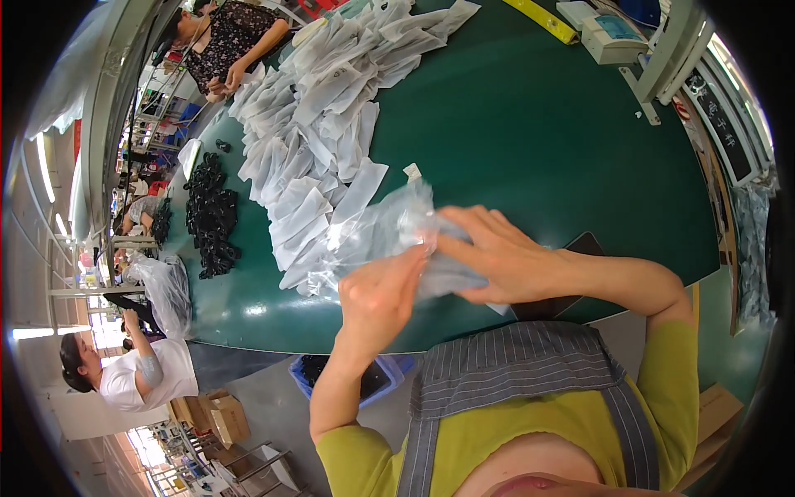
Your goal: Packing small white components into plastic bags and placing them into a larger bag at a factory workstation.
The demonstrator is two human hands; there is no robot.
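Observation:
Just above the green table [546,157], at its near edge, I hold a clear, crinkled plastic bag [389,224]. My left hand [381,298] is closed, its fingers pinching the bag. From the other side my right hand [501,261] bends its fingers over the bag, thumb underneath. The plastic's glare hides what is inside, if anything. Beyond the bag spreads a long heap of whitish, translucent packets [306,153]. A small pale tag or scrap [411,172] lies by the bag's far edge.
Black small parts [209,215] are heaped left of the packets. A dark flat object [580,248] lies beneath my right forearm. Below the table's edge stands a blue crate [377,385]. Two people sit or stand at the left; a yellow bar [542,21] and a boxy device [613,37] are at the back.

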